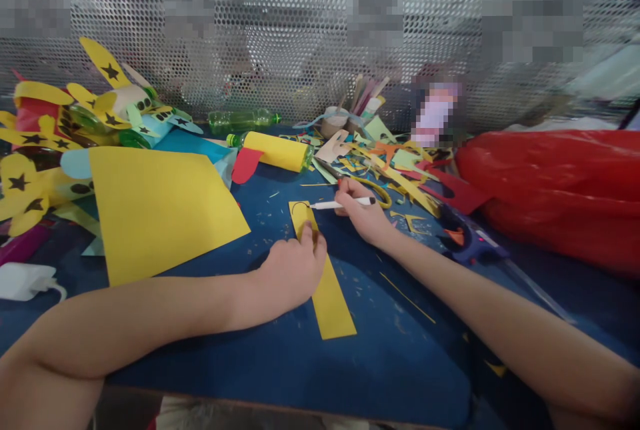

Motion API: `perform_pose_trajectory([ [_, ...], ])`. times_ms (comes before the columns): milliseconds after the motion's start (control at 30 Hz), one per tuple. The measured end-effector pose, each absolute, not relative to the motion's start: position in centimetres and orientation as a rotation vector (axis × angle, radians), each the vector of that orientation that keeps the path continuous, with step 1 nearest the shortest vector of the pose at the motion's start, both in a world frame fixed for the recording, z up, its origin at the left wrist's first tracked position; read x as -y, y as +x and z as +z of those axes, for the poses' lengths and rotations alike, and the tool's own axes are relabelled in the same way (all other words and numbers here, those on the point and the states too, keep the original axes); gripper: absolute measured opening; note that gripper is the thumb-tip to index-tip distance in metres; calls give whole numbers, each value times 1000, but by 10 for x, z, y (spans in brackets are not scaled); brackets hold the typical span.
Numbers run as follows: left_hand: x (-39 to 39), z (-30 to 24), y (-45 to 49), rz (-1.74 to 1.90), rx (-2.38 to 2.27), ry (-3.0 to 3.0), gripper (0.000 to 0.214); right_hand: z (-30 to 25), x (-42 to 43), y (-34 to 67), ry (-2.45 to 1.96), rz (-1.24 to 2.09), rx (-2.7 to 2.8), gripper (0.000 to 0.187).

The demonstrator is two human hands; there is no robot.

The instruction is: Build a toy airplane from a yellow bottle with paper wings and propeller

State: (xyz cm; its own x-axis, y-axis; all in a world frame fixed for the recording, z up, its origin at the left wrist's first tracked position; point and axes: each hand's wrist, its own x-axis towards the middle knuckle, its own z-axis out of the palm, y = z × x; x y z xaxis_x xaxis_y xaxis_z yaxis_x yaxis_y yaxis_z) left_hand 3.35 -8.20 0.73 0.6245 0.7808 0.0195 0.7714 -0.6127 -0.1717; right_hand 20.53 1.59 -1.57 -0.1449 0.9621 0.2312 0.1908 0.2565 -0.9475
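from where i stand, the person is leaning both forearms over the blue table [390, 363], and the work sits right between them: a narrow yellow strip [333, 300] of paper lying flat, running from near the table's front edge up towards the clutter. the left hand [293, 270] is loosely curled on top of the strip about halfway along, gripping nothing, just weighing the paper down with its fingertips, i'd guess so it cannot slide under the pen. the right hand [363, 213] is closed round a white marker [340, 204], held low and almost level, its tip touching the strip's far end where a thin dark curve shows on the yellow. a big yellow sheet [160, 210] lies just left of the strip, apart from it, probably stock for more pieces. behind that, finished paper planes [100, 110] with black stars are heaped at the left edge, out of the way of the elbows. a bottle wrapped in yellow [275, 150] lies on its side near a plain green bottle [243, 121]. paper scraps [390, 163] and yellow-handled scissors [380, 193] crowd the space just beyond the right hand, within easy reach. a glue gun [467, 240] rests beside the right forearm, and a red plastic bag [550, 183] bulges at the right. a perforated metal screen [300, 30] closes off the back.
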Motion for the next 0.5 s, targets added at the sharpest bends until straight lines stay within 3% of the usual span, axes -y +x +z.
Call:
perform_pose_trajectory([
  [500,81,4,32,42,1283,-2685,52,-12,-17,200,-931,1257,1262,28],
])
